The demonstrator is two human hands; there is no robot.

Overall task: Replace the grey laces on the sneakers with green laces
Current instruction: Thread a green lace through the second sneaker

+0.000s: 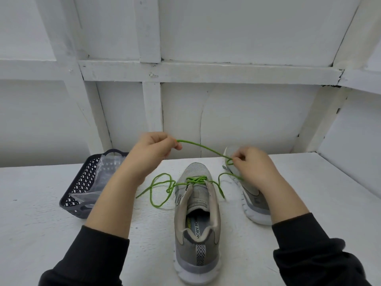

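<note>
A grey sneaker [196, 228] stands on the white table, heel toward me, with a green lace [162, 187] threaded through its front eyelets; the loose ends trail to both sides. A second grey sneaker [254, 200] lies to the right, partly hidden behind my right hand. Between my hands runs a second green lace [203, 147], held above the table. My left hand [153, 150] pinches one end of it. My right hand [252, 165] pinches the lace where it loops, just over the second sneaker's front.
A dark perforated plastic basket [82, 188] with a clear plastic bag [107, 172] in it sits at the left, behind my left forearm. A white panelled wall [206, 73] rises close behind the table.
</note>
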